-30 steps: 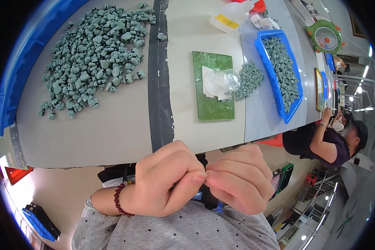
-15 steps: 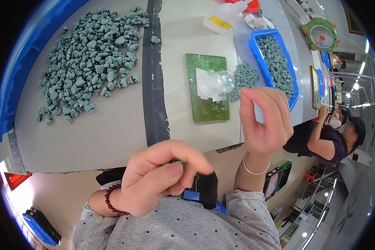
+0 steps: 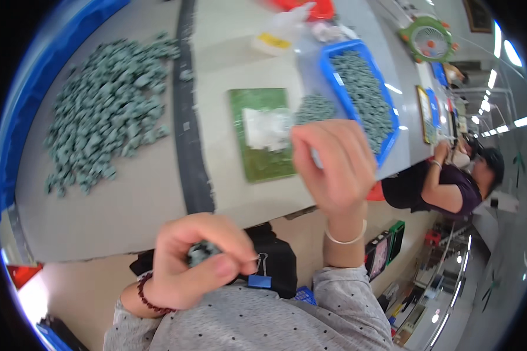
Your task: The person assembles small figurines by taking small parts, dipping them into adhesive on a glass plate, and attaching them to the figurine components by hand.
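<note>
My left hand (image 3: 196, 266), with a dark red bead bracelet at the wrist, is curled round a small grey-green and black piece (image 3: 202, 253) in front of the table edge. My right hand (image 3: 336, 167) hangs over the near table edge with its fingers bent down and together; their tips and anything between them are hidden. Beyond it lies a green slab (image 3: 263, 169) with white tissue (image 3: 256, 134) and a blurred clear glass vessel (image 3: 280, 121) on top. A small heap of grey-green bits (image 3: 315, 109) lies beside the slab.
A large pile of grey-green pieces (image 3: 108, 105) covers the left, beyond a dark strip (image 3: 187, 128). At right stands a blue tray (image 3: 338, 88) of small bits. Farther back are a white squeeze bottle (image 3: 270, 30), a red dish (image 3: 316, 9) and a green fan (image 3: 428, 40). A co-worker (image 3: 451, 181) sits right.
The view has shifted, so the table things appear farther left. My right hand has turned with its back upward and fingers down. The piece in my left hand shows more.
</note>
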Demonstrator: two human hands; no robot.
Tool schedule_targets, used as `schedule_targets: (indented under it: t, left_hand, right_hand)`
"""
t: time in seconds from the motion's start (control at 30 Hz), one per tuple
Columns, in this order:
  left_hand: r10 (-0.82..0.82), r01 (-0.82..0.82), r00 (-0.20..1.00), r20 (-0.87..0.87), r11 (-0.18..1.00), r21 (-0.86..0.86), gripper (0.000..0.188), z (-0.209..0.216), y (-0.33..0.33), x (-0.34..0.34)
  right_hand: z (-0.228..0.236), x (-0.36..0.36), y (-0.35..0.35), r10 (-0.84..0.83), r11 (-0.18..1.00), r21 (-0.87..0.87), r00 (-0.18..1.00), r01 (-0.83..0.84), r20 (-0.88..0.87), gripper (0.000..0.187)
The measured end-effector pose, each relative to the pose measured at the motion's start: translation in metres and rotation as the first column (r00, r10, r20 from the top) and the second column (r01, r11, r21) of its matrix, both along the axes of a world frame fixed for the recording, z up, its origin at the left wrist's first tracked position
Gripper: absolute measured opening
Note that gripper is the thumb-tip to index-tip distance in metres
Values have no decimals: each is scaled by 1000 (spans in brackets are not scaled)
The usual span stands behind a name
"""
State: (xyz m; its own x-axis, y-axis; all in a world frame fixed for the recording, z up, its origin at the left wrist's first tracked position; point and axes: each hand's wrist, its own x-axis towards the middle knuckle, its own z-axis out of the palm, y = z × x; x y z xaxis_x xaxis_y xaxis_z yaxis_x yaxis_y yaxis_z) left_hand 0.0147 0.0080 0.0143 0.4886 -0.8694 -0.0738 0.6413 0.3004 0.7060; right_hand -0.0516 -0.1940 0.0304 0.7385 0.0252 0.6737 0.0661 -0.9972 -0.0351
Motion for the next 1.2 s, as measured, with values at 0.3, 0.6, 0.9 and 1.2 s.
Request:
schedule_targets:
  t: [0.3,0.6,0.9,1.2]
  left_hand:
    - [41,-38,991,-131,999,31,41,-10,21,-7]
    - [226,-249,946,231,965,77,33,-14,17,-23]
    - [220,-177,892,394,974,-143,23,-12,-4,-17]
    - [193,-115,707,680,981,-158,23,-10,5,-5]
  right_hand:
    - [17,-28,34,-7,782,610,976,-130,217,20]
    - [14,-50,71,149,338,907,966,-251,212,16]
    - [3,-50,65,261,300,908,940,-294,219,12]
    - [4,-43,81,209,553,790,962,-266,177,27]
